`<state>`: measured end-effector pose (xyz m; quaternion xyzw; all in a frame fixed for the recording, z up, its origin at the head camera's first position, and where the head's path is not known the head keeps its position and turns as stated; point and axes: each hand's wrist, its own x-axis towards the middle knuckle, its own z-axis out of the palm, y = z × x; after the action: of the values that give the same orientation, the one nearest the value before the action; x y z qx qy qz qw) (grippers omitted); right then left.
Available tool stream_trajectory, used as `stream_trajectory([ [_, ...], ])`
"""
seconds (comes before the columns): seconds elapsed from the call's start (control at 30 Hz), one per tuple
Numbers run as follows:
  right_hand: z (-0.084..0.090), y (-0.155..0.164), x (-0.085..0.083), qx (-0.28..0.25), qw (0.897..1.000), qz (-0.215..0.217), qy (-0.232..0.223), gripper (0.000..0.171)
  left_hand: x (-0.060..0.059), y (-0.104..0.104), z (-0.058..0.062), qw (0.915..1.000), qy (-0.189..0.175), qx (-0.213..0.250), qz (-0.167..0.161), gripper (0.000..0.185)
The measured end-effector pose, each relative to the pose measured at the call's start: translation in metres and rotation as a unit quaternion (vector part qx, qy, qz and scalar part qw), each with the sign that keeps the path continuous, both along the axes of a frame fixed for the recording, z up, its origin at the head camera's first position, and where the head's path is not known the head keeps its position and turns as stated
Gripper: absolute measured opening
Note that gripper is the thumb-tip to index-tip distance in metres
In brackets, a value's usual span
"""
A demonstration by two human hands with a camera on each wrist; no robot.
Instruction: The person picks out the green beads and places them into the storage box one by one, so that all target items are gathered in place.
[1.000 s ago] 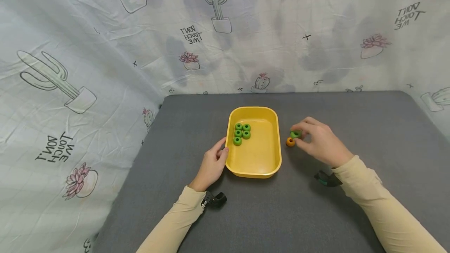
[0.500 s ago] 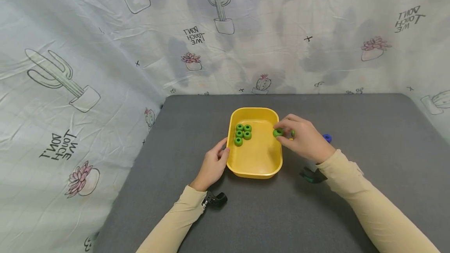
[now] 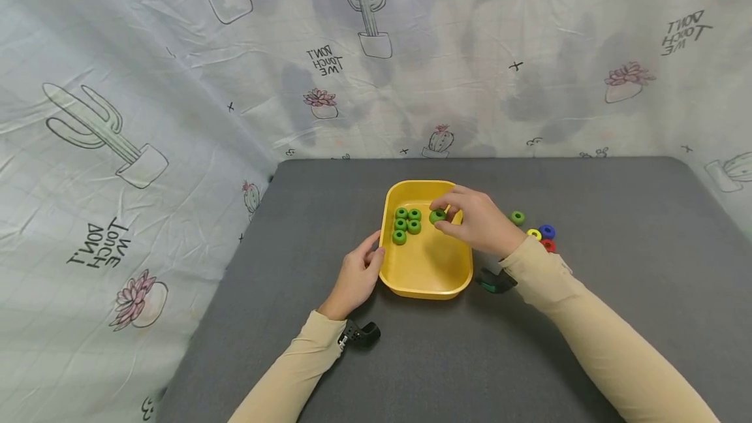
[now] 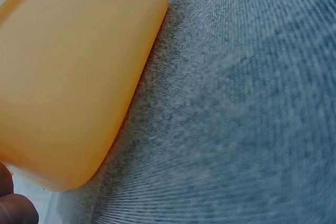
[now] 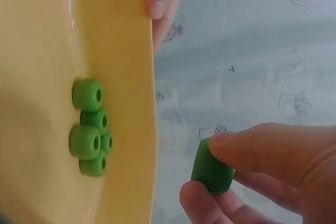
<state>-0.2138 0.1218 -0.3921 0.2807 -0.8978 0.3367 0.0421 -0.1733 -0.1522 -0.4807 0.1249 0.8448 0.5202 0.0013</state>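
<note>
My right hand [image 3: 483, 222] pinches a green bead [image 5: 209, 167] between thumb and fingertips, above the inside of a yellow tray [image 3: 425, 279]. At the tray's left wall, my left hand [image 3: 354, 276] grips the edge, its thumb [image 5: 157, 4] over the rim in the right wrist view. Several green beads [image 3: 399, 237] sit close together in two columns at the tray's left side, holes facing up. The left wrist view is mostly filled by the tray's outer wall [image 4: 73, 77].
Right of the tray, partly behind the right wrist, lie a green bead [image 3: 517, 218], a yellow bead [image 3: 534, 234], a blue bead [image 3: 547, 232] and a red bead [image 3: 548, 245] on the grey table [image 3: 329, 201]. A printed curtain [image 3: 411, 83] hangs behind.
My right hand has lifted a green bead from the table and carried it left over the tray. Beads behind that hand have come into view. My left hand stays at the tray.
</note>
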Motion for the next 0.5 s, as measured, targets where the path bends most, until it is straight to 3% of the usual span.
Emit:
stream_trajectory([
  [0.5,-0.001,-0.033,-0.023,0.013,0.999,0.008,-0.032,0.029,0.000,0.001,0.002,1.0000,0.006,-0.001,-0.001,0.047],
])
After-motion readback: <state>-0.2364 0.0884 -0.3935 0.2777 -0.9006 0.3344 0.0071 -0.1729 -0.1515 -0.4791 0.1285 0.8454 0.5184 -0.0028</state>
